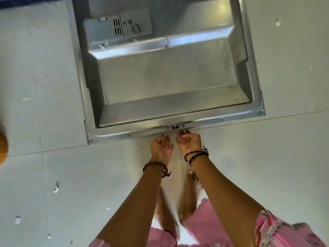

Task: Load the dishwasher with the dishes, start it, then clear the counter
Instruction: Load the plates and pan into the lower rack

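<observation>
The dishwasher door (170, 82) lies flat open over the floor (44, 175), its front edge running left to right just ahead of my hands. My left hand (161, 148) and right hand (189, 144) hover side by side at the latch (175, 126), the right slightly nearer, fingers loosely curled and holding nothing. I can read no brand or writing.

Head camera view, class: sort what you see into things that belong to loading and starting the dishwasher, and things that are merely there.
Belongs to the job:
- dishwasher door, lying open, inner side up
- detergent dispenser on the door
- door latch at its near edge
- left hand and right hand, curled at that edge

Merely there:
- tiled floor with white specks
- wrist bracelets
- pink garment
</observation>
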